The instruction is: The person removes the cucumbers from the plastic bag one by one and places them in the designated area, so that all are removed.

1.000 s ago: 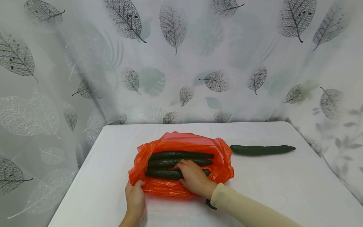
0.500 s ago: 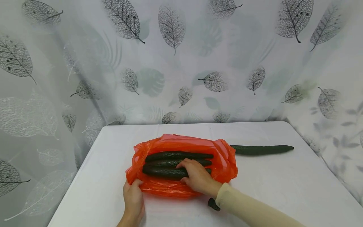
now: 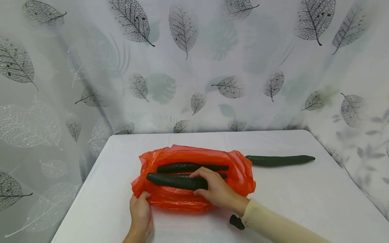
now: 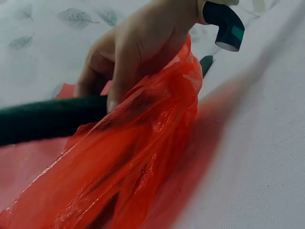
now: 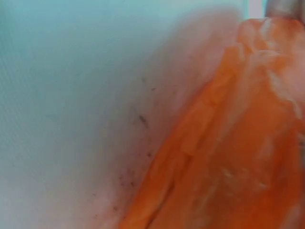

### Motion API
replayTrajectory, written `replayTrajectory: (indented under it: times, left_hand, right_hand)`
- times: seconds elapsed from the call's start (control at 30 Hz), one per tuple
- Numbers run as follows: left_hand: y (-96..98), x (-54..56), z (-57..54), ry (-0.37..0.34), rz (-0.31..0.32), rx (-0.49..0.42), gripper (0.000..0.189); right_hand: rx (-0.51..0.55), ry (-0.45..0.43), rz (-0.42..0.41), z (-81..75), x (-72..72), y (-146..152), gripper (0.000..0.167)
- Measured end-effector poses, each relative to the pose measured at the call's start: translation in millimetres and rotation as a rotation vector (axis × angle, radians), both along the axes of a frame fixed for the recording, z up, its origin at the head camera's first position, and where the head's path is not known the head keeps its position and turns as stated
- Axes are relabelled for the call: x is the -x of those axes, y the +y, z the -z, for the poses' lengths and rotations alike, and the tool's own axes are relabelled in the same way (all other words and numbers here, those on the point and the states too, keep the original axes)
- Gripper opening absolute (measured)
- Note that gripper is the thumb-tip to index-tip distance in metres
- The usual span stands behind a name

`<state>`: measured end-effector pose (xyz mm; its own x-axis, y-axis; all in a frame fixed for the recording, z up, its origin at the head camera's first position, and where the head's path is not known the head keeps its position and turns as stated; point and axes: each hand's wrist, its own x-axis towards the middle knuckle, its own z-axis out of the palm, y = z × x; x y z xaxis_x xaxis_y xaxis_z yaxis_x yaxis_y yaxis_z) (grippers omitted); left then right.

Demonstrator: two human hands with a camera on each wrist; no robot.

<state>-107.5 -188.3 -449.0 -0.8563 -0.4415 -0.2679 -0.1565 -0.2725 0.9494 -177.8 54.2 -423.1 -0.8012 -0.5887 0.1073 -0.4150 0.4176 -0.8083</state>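
In the head view a red plastic bag [image 3: 182, 204] lies on its side with its opening spread. My right hand [image 3: 217, 189] grips the right end of a cucumber [image 3: 173, 181], raised a little above the bag, its left end tilted up over the bag's edge. The left wrist view shows that cucumber [image 4: 52, 117] under the curled fingers of my right hand [image 4: 138, 45]. Two more cucumbers stay inside the bag, the back cucumber [image 3: 188, 167] plainest. At the bag's left front edge, my left hand [image 3: 140, 212] pinches the plastic. The right wrist view has mostly blurred bag [image 5: 238, 143].
Another cucumber [image 3: 282, 161] lies on the white table [image 3: 288, 195] to the right of the bag. A dark wrist camera [image 3: 237, 222] hangs below my right wrist. Behind the table hangs a leaf-patterned curtain [image 3: 194, 67].
My right hand has lifted the front cucumber from the bag's floor, moving it slightly toward the left and up. The left hand keeps its hold and has shifted slightly left with the bag's edge.
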Motion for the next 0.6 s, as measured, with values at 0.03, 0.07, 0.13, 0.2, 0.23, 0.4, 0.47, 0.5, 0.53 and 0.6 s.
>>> replayTrajectory:
  times: [0.03, 0.07, 0.13, 0.2, 0.23, 0.4, 0.47, 0.5, 0.53, 0.6]
  left_hand:
    - [0.2, 0.0, 0.0, -0.002, 0.001, -0.001, 0.058]
    - [0.6, 0.0, 0.0, -0.005, 0.003, -0.002, 0.058]
    - [1.0, -0.3, -0.3, -0.018, 0.009, -0.003, 0.059]
    - [1.6, -0.7, -1.0, -0.03, 0.016, -0.003, 0.059]
    - [2.0, -0.9, -1.1, -0.03, 0.018, -0.004, 0.059]
    - [2.6, -1.1, -0.5, -0.008, 0.022, -0.018, 0.059]
    - [2.3, -0.8, 0.9, -0.006, 0.029, -0.019, 0.059]
    - [2.2, -0.8, 1.4, -0.006, 0.033, -0.018, 0.06]
    - [1.9, -0.6, 2.2, -0.01, 0.038, -0.016, 0.06]
    - [1.4, -0.2, 3.7, -0.005, 0.043, -0.021, 0.061]
  right_hand:
    - [0.025, -0.004, -0.001, -2.1, -0.3, 0.9, 0.046]
    - [0.049, -0.011, -0.001, -4.2, -0.4, 1.8, 0.046]
    - [0.099, -0.024, 0.002, -9.7, -1.5, 3.4, 0.046]
    - [0.146, -0.038, 0.014, -16.1, -3.3, 5.4, 0.045]
    - [0.172, -0.051, 0.021, -19.7, -4.5, 6.5, 0.045]
    - [0.301, -0.088, 0.06, -38.8, -9.2, 14.2, 0.044]
    - [0.354, -0.088, 0.069, -45.4, -9.2, 17.7, 0.044]
    - [0.383, -0.091, 0.069, -48.2, -8.8, 19.6, 0.045]
    - [0.412, -0.092, 0.07, -51.6, -8.8, 21.7, 0.045]
    - [0.485, -0.12, 0.063, -58.5, -8.5, 26.1, 0.047]
